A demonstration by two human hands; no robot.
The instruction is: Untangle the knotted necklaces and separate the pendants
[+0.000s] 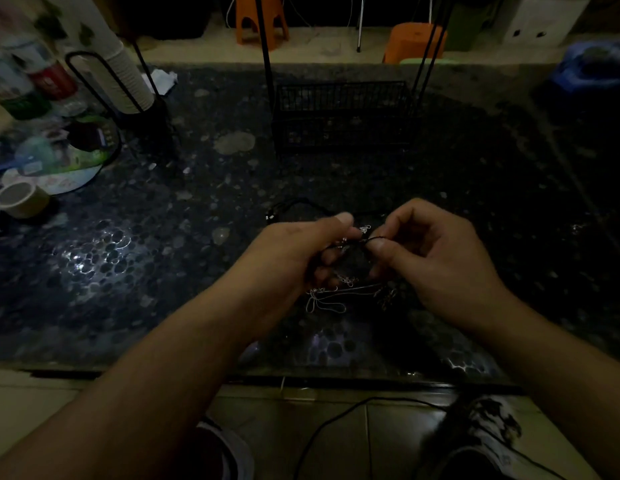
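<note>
Near the front edge of the table (135, 299), your left hand (294, 251) and right hand (429, 258) both pinch the black cord (365, 241) above the silver necklaces (331, 299); pulling hard would likely tighten the knot.

The room was dim. A dark pebble-patterned surface (170, 258) caught a light glare at 9 o'clock. Beyond it, at 12 o'clock, two orange stools (261, 19) stood on pale floor (322, 43); tiled floor (294, 420) showed at 6 o'clock.

Both hands (364, 247) on tangled necklaces (339, 292)
</note>
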